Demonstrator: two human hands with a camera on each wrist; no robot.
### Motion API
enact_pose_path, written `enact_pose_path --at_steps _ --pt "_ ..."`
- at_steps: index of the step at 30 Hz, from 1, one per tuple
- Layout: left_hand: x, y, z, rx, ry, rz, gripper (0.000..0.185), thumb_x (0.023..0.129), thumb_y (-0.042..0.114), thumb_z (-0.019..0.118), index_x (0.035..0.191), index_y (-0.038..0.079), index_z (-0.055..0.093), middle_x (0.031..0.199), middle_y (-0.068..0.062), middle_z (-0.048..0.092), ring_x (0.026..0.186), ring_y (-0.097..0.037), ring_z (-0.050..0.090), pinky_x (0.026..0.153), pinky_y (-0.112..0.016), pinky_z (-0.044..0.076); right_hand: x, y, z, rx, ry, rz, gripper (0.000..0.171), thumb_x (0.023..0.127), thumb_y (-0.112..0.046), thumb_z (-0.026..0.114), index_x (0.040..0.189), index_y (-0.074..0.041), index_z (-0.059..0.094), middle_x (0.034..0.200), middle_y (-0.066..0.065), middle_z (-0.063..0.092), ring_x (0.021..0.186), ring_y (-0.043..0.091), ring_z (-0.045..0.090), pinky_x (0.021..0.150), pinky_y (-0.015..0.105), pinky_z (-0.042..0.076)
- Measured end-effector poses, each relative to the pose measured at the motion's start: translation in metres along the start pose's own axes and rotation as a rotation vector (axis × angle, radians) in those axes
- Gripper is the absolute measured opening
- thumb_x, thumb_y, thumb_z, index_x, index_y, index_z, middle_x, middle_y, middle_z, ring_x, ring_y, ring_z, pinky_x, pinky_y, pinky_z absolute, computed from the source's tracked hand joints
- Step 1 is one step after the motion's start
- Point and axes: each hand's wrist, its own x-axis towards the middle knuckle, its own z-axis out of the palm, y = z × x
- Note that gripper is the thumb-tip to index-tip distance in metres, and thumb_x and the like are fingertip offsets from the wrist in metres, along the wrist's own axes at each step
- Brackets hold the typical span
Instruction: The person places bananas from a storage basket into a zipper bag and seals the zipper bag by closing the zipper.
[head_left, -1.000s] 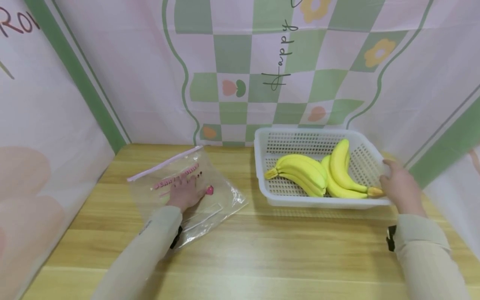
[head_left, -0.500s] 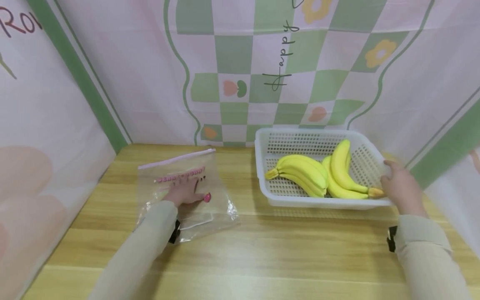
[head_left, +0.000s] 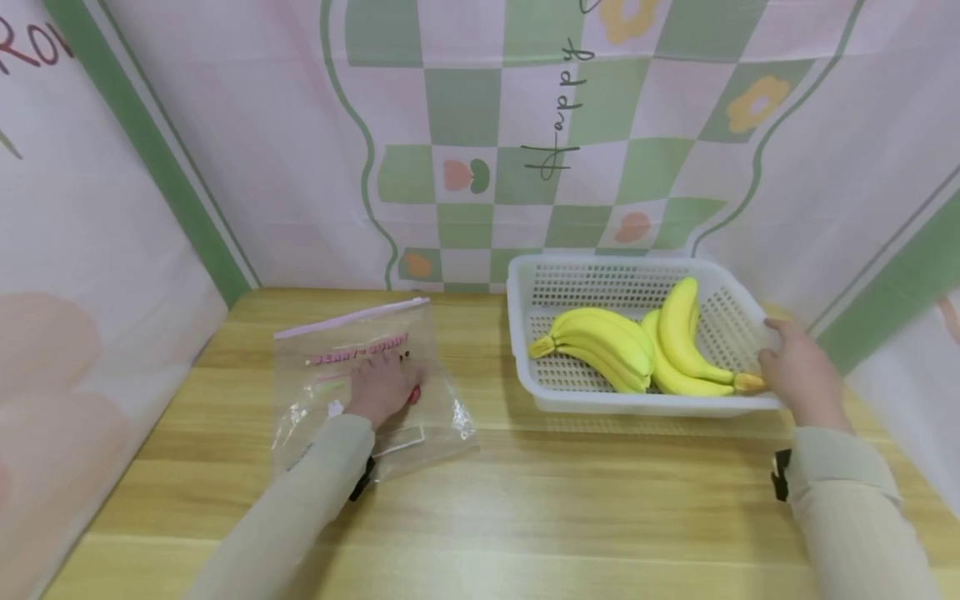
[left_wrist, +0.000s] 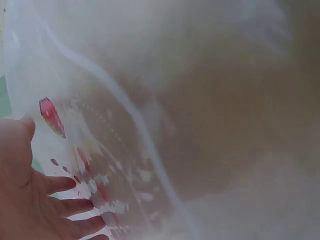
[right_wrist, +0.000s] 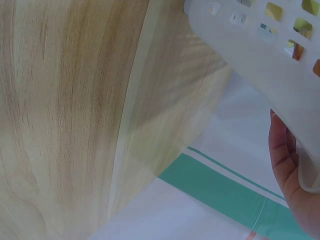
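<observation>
The left hand (head_left: 382,385) lies on the clear zip bag (head_left: 360,375) with its fingers spread nearly straight, pressing the plastic onto the wooden table (head_left: 525,500); nothing is pinched that I can make out. The left wrist view shows the same fingers (left_wrist: 65,205) fanned over the bag's pink lettering. The bag lies flat, well to the left of the basket, its pink zip strip (head_left: 352,318) on the far edge.

The right hand (head_left: 798,375) is at the near right corner of the white plastic basket (head_left: 600,279). In the right wrist view its fingers (right_wrist: 285,155) curl round the basket's rim, so it has a hold there, though how tight I cannot tell. Inside the basket lie two bunches of bananas (head_left: 600,346), the second bunch (head_left: 686,346) leaning toward the right wall with its stem close to that hand.

The slips I would expect: the bag is slick film on a smooth top, so a flat palm may make it slide or crumple rather than stay put, and it would be awkward to open one-handed. The basket is gripped at one corner only, with the fruit's weight toward the middle; lifted or pulled from there, it could tilt and let the bunches roll against the wall or out.
</observation>
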Motion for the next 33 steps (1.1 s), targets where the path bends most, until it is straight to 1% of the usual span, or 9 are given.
enact_pose_path --at_steps 5,9,11,15,18,20,25,29,33 --pt "-0.001 0.000 0.002 0.130 -0.039 0.007 0.084 0.093 0.063 0.038 0.143 -0.004 0.034 0.147 -0.030 0.034 0.132 -0.046 0.038 0.109 -0.059 0.033 0.000 -0.001 0.001 0.003 0.007 -0.005 0.058 0.096 -0.014 0.036 0.146 0.010 0.017 0.137 0.045 0.028 0.117 0.064 0.031 0.094 0.073 0.028" --pt "-0.003 0.000 0.000 0.166 -0.061 0.011 0.085 0.093 0.063 0.039 0.144 -0.004 0.031 0.151 -0.030 0.028 0.135 -0.046 0.035 0.107 -0.059 0.036 -0.001 -0.003 0.001 0.001 0.012 -0.007 0.058 0.096 -0.013 0.036 0.145 0.010 0.018 0.137 0.045 0.029 0.117 0.064 0.031 0.094 0.073 0.028" --pt "-0.004 0.000 -0.001 0.169 -0.064 0.026 0.083 0.093 0.061 0.041 0.143 -0.005 0.032 0.151 -0.029 0.029 0.134 -0.046 0.035 0.107 -0.059 0.036 -0.001 -0.003 0.001 -0.003 0.013 -0.007 0.057 0.097 -0.013 0.037 0.145 0.011 0.018 0.137 0.046 0.029 0.116 0.064 0.031 0.094 0.073 0.028" --pt "-0.004 -0.002 -0.002 0.151 -0.068 0.048 0.080 0.093 0.059 0.044 0.144 -0.001 0.032 0.151 -0.028 0.028 0.136 -0.047 0.032 0.111 -0.061 0.028 -0.001 -0.003 0.000 -0.013 0.011 -0.003 0.057 0.097 -0.012 0.037 0.145 0.011 0.018 0.136 0.046 0.029 0.115 0.064 0.032 0.093 0.073 0.029" --pt "-0.002 -0.004 -0.002 0.110 -0.067 0.050 0.078 0.092 0.059 0.046 0.147 0.005 0.032 0.153 -0.028 0.024 0.138 -0.048 0.026 0.114 -0.063 0.018 -0.001 -0.002 0.000 -0.016 0.013 -0.002 0.057 0.097 -0.012 0.037 0.145 0.011 0.018 0.136 0.046 0.029 0.116 0.064 0.032 0.093 0.073 0.029" --pt "-0.002 -0.005 -0.003 0.085 -0.069 0.049 0.077 0.092 0.058 0.047 0.148 0.008 0.032 0.153 -0.028 0.023 0.138 -0.049 0.025 0.115 -0.064 0.016 0.000 -0.002 0.000 -0.014 0.014 -0.004 0.057 0.096 -0.012 0.038 0.145 0.011 0.018 0.137 0.046 0.029 0.116 0.064 0.031 0.094 0.073 0.028" --pt "-0.003 -0.007 -0.004 0.054 -0.095 0.057 0.076 0.093 0.057 0.047 0.150 0.009 0.029 0.155 -0.027 0.021 0.139 -0.050 0.023 0.115 -0.064 0.016 0.000 -0.002 0.000 -0.012 0.007 0.000 0.058 0.096 -0.013 0.037 0.145 0.011 0.018 0.137 0.045 0.029 0.116 0.064 0.032 0.093 0.073 0.030" --pt "-0.004 -0.007 -0.010 0.047 -0.140 0.063 0.074 0.094 0.054 0.047 0.150 0.009 0.029 0.157 -0.025 0.017 0.141 -0.050 0.020 0.115 -0.065 0.016 -0.001 -0.001 0.000 -0.016 0.005 -0.001 0.058 0.096 -0.013 0.037 0.146 0.011 0.017 0.137 0.046 0.029 0.115 0.064 0.033 0.092 0.073 0.031" --pt "-0.003 -0.003 -0.015 -0.027 -0.168 0.034 0.068 0.093 0.042 0.051 0.148 0.007 0.033 0.157 -0.025 0.016 0.142 -0.050 0.017 0.115 -0.066 0.013 0.000 0.000 0.000 -0.011 0.009 -0.006 0.058 0.096 -0.013 0.037 0.145 0.011 0.018 0.137 0.046 0.028 0.116 0.064 0.031 0.093 0.073 0.028"
